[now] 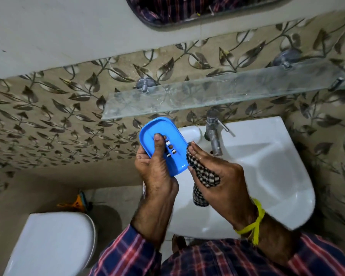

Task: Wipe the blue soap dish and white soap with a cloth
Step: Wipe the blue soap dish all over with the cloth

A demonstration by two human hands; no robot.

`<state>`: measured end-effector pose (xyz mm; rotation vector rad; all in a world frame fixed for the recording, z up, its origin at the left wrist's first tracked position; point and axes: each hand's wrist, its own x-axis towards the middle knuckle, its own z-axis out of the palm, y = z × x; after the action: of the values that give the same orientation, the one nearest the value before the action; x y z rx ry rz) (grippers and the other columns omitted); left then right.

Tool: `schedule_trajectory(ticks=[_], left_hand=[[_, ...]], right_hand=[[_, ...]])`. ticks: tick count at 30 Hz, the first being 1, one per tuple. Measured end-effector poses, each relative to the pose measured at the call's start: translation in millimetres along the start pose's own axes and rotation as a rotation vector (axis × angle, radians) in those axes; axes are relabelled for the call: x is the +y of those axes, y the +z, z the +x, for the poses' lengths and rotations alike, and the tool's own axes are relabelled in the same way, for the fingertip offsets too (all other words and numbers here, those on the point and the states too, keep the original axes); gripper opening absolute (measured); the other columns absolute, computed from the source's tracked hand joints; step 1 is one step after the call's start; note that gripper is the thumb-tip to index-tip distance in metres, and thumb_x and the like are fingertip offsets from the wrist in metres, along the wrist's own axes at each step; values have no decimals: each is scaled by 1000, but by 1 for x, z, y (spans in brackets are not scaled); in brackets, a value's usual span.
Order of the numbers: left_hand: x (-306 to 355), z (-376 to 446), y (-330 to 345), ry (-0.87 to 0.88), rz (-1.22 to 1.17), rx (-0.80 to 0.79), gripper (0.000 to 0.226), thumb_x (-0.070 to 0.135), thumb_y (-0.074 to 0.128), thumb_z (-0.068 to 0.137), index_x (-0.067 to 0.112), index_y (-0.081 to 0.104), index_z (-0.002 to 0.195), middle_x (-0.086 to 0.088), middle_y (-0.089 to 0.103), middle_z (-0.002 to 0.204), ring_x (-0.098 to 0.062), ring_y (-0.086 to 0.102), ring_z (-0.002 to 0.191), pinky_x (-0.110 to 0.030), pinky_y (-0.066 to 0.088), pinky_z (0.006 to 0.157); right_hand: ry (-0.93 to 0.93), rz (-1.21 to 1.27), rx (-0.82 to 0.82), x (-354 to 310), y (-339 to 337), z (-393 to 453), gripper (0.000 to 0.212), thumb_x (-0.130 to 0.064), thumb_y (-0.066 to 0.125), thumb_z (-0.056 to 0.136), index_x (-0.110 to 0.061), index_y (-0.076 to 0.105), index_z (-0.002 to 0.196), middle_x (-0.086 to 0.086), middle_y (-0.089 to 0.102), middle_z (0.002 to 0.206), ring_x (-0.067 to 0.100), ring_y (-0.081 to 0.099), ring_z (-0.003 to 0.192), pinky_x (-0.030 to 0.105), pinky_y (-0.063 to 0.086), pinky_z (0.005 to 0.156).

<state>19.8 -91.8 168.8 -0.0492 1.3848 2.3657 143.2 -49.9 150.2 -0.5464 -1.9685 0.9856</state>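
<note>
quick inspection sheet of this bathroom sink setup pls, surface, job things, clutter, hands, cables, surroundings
surface: white washbasin with metal tap, nothing in the bowl
job's things: blue soap dish held tilted above the basin's left edge; checked cloth against its right rim; white soap not seen
clutter: nothing seen
hands: left hand grips the dish, thumb on its slotted face; right hand holds the cloth
cables: nothing seen
surroundings: glass shelf on leaf-patterned tiles, mirror above, toilet lower left
</note>
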Motion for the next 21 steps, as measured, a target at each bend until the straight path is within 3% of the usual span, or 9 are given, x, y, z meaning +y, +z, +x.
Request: schedule_trajectory(ticks=[5,8,12,15,17,21], left_hand=[[-9,-8,7,-149,-70,5,7,17,62,97,14,69,98,-1,75,81,-16,71,71,-33,61,63],[-15,-12,12,-219,-100,3,11,22,60,98,16,69,98,0,76,79,-14,72,69,-34,61,62],[-24,-18,12,-226,169,-28,34,38,51,102,9,60,118,-6,73,103,-24,70,95,-45,58,85],[-21,-23,1,-225,368,-27,53,55,40,101,16,36,138,-3,62,120,-19,68,104,-38,61,68],[-15,-25,-5,-234,344,-85,64,66,40,97,23,35,144,-6,62,128,-23,68,108,-35,61,64],[-4,-19,2,-362,299,-205,89,82,49,73,27,47,143,-9,60,136,-27,64,117,-44,57,88]], right_hand=[[340,218,174,-1,7,5,37,-2,78,81,-7,72,117,-3,75,114,4,71,104,30,56,96],[432,248,255,-2,7,5,30,-8,80,80,-10,76,110,-5,78,101,6,74,93,29,59,87],[364,62,320,1,2,8,27,-14,77,78,-11,77,105,-4,79,93,-4,71,82,18,57,79],[314,-64,345,8,-4,9,32,-12,74,78,-7,76,109,3,78,98,1,69,88,10,53,82],[276,-108,325,9,-6,6,35,-2,76,77,-7,74,112,4,77,104,2,68,94,9,51,87],[-38,-168,95,8,-8,-6,42,-2,75,80,-9,70,122,3,69,124,12,68,113,27,53,99]])
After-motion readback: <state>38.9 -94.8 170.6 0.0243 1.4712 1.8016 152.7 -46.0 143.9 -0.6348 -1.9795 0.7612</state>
